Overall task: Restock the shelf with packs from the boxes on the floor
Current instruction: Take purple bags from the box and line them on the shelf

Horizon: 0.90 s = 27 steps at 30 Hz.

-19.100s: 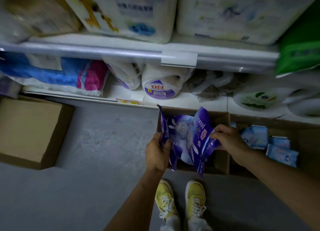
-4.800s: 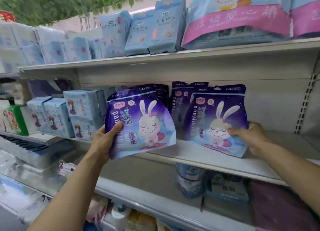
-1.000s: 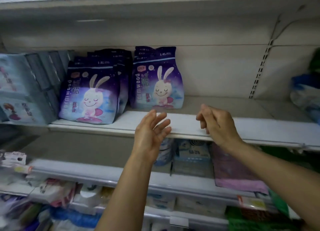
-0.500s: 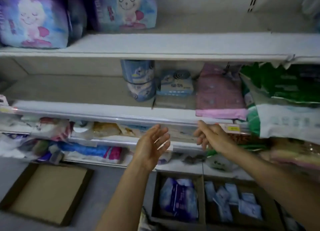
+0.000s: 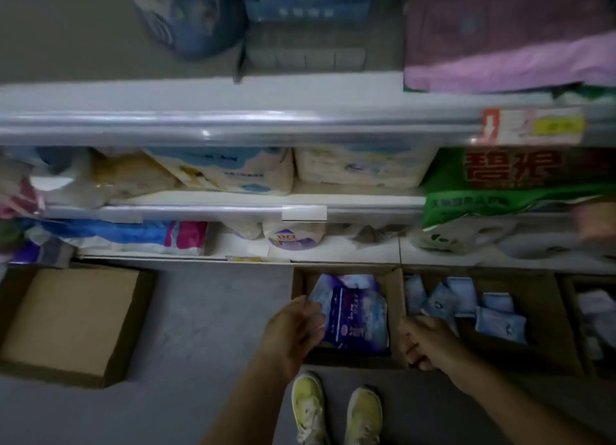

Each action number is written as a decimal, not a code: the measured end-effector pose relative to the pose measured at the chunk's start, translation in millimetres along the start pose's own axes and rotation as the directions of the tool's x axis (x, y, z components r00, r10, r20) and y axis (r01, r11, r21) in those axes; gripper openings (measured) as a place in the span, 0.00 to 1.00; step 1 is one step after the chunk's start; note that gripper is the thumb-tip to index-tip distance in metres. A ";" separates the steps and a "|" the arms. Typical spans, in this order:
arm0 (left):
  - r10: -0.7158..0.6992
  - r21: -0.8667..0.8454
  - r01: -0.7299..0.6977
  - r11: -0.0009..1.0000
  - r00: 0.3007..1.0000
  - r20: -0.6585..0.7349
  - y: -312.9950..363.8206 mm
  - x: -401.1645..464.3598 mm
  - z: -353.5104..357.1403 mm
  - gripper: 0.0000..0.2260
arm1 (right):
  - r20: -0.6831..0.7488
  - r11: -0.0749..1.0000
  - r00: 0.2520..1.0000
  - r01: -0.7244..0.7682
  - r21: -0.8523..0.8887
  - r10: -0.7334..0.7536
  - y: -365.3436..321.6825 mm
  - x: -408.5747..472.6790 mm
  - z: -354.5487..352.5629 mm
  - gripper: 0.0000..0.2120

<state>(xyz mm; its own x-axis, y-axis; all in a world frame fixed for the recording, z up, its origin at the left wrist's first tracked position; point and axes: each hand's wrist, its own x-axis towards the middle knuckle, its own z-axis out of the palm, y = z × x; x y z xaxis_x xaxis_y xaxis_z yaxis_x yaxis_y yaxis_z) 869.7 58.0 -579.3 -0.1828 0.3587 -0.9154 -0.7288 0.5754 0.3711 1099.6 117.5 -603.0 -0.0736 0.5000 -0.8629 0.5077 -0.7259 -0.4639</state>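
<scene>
On the floor in the head view an open cardboard box (image 5: 395,298) holds purple packs (image 5: 353,314) lying flat. My left hand (image 5: 293,331) is low at the box's left side, with its fingertips at the top pack's left edge; I cannot make out a grip. My right hand (image 5: 430,343) hovers over the box's right wall, fingers loosely curled and holding nothing. The shelf (image 5: 233,124) rises behind the boxes, its lower levels full of other goods.
A second box (image 5: 550,314) to the right holds several small light-blue packs (image 5: 466,298), and a third box (image 5: 593,321) shows at the right edge. An empty cardboard box (image 5: 73,318) lies at the left. My yellow shoes (image 5: 336,411) stand on grey floor just before the boxes.
My view has dropped from the purple packs on the shelf down to the floor boxes. Both empty hands have come down to the box with the purple packs.
</scene>
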 end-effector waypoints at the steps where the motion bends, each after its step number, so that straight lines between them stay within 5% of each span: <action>1: -0.027 0.014 0.028 1.000 0.999 -0.020 -11.2 20.2 -4.9 0.14 | 0.008 1.000 1.000 -0.016 0.001 0.016 13.8 14.8 6.9 0.13; 11: -0.173 0.239 0.192 0.952 0.980 -0.098 -118.7 209.8 -32.1 0.15 | -0.043 0.999 0.998 -0.039 -0.002 0.039 121.7 159.1 86.2 0.05; 16: -0.083 0.488 0.115 0.865 0.993 -0.087 -148.8 299.0 -38.3 0.18 | -0.049 0.958 0.994 0.083 -0.276 -0.101 168.3 231.8 105.9 0.03; 24: 0.057 0.756 0.013 0.654 0.996 -0.066 -196.3 383.0 -31.5 0.19 | 0.032 0.904 0.980 0.193 -0.382 -0.195 207.4 294.5 131.5 0.25; 27: 0.066 0.705 -0.011 0.709 0.997 -0.050 -202.1 385.9 -25.6 0.12 | -0.024 0.871 0.980 0.166 -0.462 -0.200 211.8 302.6 136.7 0.46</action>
<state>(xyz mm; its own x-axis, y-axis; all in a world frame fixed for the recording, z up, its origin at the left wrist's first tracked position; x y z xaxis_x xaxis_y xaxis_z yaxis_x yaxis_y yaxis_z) 929.5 61.4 -1011.5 -0.2632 0.3581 -0.8958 -0.0494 0.9223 0.3833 1067.5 50.5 -989.7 -0.1524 0.6463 -0.7477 0.8270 -0.3309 -0.4546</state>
